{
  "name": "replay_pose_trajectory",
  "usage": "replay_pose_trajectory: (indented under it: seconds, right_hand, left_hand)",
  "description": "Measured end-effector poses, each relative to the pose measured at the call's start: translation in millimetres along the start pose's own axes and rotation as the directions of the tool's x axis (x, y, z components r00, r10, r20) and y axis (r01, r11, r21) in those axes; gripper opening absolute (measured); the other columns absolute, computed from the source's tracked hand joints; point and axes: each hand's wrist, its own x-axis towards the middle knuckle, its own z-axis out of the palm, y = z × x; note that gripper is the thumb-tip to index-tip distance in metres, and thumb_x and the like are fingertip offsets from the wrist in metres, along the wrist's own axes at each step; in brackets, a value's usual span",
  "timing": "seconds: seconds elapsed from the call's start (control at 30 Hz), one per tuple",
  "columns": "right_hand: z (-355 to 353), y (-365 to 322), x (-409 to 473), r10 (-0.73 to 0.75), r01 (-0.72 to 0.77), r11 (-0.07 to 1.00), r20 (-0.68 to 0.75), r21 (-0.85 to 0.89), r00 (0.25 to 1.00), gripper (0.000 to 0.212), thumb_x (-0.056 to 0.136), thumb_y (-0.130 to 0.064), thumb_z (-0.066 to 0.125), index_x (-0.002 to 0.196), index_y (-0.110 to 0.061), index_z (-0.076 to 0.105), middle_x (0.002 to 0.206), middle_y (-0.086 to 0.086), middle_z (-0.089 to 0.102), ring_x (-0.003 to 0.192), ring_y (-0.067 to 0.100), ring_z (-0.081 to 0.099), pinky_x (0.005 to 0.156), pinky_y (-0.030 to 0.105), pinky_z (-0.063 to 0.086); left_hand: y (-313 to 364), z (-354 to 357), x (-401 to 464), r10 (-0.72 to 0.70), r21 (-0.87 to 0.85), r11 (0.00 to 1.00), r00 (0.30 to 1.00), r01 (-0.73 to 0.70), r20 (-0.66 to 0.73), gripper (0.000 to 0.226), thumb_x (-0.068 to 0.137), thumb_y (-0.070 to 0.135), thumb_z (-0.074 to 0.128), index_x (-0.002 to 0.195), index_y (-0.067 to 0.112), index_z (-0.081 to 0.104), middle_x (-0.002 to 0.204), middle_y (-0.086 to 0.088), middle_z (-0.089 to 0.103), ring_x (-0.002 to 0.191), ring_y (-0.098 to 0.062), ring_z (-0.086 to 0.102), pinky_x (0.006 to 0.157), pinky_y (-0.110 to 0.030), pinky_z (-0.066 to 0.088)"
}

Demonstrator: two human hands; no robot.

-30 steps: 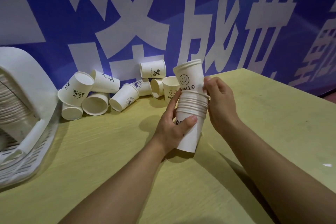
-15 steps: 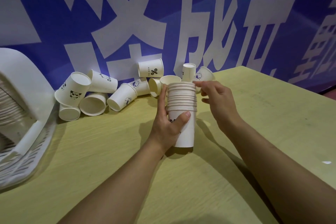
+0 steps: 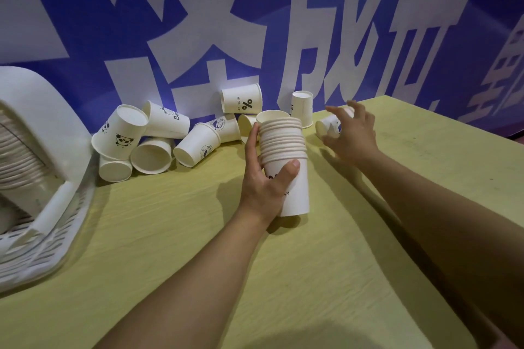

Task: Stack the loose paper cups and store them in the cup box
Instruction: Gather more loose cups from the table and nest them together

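Your left hand (image 3: 265, 181) grips the nested cup stack (image 3: 285, 161) upright on the yellow table (image 3: 283, 278), thumb across front, fingers behind. Your right hand (image 3: 350, 133) is spread open, fingers apart, reaching over a tipped loose cup (image 3: 329, 125) w/o gripping it; contact unclear

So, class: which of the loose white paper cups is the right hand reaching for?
The white paper cup lying on its side just beneath the right hand, apart from the pile, right of the upturned cup.
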Motion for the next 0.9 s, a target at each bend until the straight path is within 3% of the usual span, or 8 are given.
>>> replay_pose_trajectory:
  seconds: [0.13,0.27,0.4,0.47,0.57,0.63,0.73,0.9]
  right_hand:
    - [7,14,18,-0.094,0.141,0.950,0.176,-0.279,0.980,0.075,0.090,-0.031,0.069,0.151,-0.039,0.026,0.164,-0.001,0.016,0.151,0.030,0.008,0.115,0.062,0.018]
    - [3,19,18,-0.159,0.191,0.885,0.111,-0.424,0.981,0.067,0.088,-0.038,0.070,0.147,-0.036,0.037,0.149,0.006,0.040,0.139,0.034,0.030,0.113,0.059,0.024]
    - [-8,16,6,-0.215,0.228,0.848,0.082,-0.479,0.973,0.065,0.080,-0.041,0.077,0.137,-0.032,0.048,0.140,0.008,0.045,0.129,0.033,0.037,0.111,0.055,0.029]
    - [-15,9,-4,-0.209,0.216,0.898,0.060,-0.383,0.976,0.066,0.077,-0.042,0.079,0.133,-0.029,0.047,0.141,0.005,0.046,0.127,0.031,0.039,0.108,0.052,0.031]
    - [-37,-9,-26,-0.100,0.101,0.994,-0.029,0.037,0.995,0.068,0.075,-0.033,0.084,0.128,-0.025,0.042,0.126,0.003,0.054,0.110,0.025,0.051,0.095,0.040,0.046]
    - [-54,-21,-45,-0.093,0.110,0.958,-0.075,0.265,0.993,0.074,0.076,-0.029,0.084,0.132,-0.025,0.035,0.118,-0.004,0.050,0.101,0.020,0.055,0.086,0.031,0.051]
    - [-86,-31,-70,-0.134,0.163,0.898,-0.098,0.409,0.986,0.077,0.080,-0.020,0.080,0.140,-0.032,0.033,0.123,-0.005,0.045,0.107,0.018,0.055,0.091,0.030,0.052]
    - [-130,-45,-103,-0.126,0.040,0.737,0.079,0.675,0.989,0.041,0.086,-0.018,0.072,0.122,-0.025,0.054,0.126,0.004,0.049,0.107,0.028,0.062,0.086,0.042,0.060]
  left_hand:
    - [-2,-1,2,-0.009,0.016,1.000,1.000,0.008,0.017,0.096,0.066,0.051,0.075,0.145,0.060,0.022,0.145,0.001,0.047,0.110,-0.024,0.066,0.082,-0.048,0.062]
    - [-2,0,2,-0.004,0.055,0.998,0.999,0.002,0.045,0.095,0.066,0.053,0.074,0.144,0.061,0.021,0.141,0.001,0.050,0.107,-0.021,0.067,0.080,-0.045,0.062]
    - [0,-1,-1,0.014,0.055,0.998,0.998,-0.017,0.056,0.094,0.066,0.055,0.073,0.144,0.061,0.021,0.139,0.002,0.050,0.104,-0.016,0.068,0.075,-0.033,0.062]
    - [3,-1,-4,0.020,0.062,0.998,0.997,-0.025,0.069,0.093,0.066,0.055,0.073,0.143,0.063,0.021,0.136,0.002,0.053,0.102,-0.014,0.068,0.074,-0.031,0.061]
    - [12,1,-10,0.029,0.105,0.993,0.991,-0.043,0.129,0.093,0.065,0.055,0.073,0.142,0.065,0.020,0.133,0.001,0.056,0.104,-0.016,0.068,0.081,-0.037,0.061]
    - [22,3,-15,0.027,0.163,0.985,0.976,-0.063,0.217,0.095,0.065,0.056,0.071,0.143,0.065,0.017,0.133,0.006,0.054,0.106,-0.013,0.065,0.083,-0.033,0.059]
    - [38,5,-28,-0.029,0.241,0.968,0.920,-0.072,0.392,0.097,0.063,0.058,0.071,0.142,0.066,0.017,0.131,0.003,0.054,0.107,-0.014,0.063,0.089,-0.040,0.058]
    - [68,12,-63,-0.090,0.297,0.951,0.848,-0.081,0.521,0.098,0.061,0.061,0.070,0.142,0.069,0.015,0.131,0.005,0.052,0.109,-0.013,0.061,0.092,-0.041,0.057]
